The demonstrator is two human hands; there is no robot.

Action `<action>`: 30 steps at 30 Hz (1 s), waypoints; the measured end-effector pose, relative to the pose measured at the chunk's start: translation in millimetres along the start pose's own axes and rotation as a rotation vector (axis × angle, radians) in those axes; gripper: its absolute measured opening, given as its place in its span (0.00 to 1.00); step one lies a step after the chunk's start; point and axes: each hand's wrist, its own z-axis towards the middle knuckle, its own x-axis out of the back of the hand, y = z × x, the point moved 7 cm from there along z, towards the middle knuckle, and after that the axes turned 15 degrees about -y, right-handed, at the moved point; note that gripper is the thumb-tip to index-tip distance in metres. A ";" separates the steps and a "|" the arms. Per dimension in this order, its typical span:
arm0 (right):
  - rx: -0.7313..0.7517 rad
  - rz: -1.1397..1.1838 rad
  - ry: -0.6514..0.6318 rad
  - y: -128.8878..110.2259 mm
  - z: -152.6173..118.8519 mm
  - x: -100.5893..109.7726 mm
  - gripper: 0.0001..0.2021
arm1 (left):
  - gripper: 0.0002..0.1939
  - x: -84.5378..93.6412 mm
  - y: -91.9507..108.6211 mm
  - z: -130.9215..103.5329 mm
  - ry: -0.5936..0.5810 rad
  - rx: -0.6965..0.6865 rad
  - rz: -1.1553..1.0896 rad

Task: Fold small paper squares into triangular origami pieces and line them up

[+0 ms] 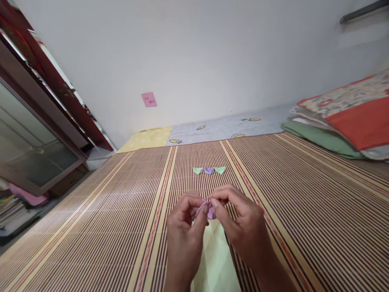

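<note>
A small folded piece of purple paper [210, 212] is pinched between the fingertips of both my hands. My left hand [187, 225] grips its left side with thumb and forefinger. On the other side, my right hand [240, 217] pinches its upper right edge, and the fingers partly cover the paper. Beneath the hands lies a pale green sheet of paper [216, 259] with faint creases. Farther off, in a row on the mat, sit a green folded paper triangle [197, 170], a purple one [209, 170] and another green one [220, 170].
A striped bamboo mat [115, 215] covers the surface. Folded bedding [358, 121] is stacked at the right, by the white wall [212, 52]. A pink note [148, 99] is stuck on that wall. Patterned cloth [219, 127] shows past the mat's far edge; a glass-paned cabinet [33, 138] stands left.
</note>
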 end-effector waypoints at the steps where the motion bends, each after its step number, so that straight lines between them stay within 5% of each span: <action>1: -0.002 -0.004 0.011 0.2 -0.1 1.1 0.07 | 0.08 -0.5 -0.4 0.0 -0.003 0.005 -0.005; 15: -0.057 -0.022 0.023 4.2 -1.6 12.6 0.06 | 0.01 0.8 -5.1 0.8 0.045 -0.014 -0.039; 30: -0.123 -0.111 0.106 2.2 -3.7 3.4 0.07 | 0.08 -7.1 20.4 -3.2 0.120 -0.216 0.323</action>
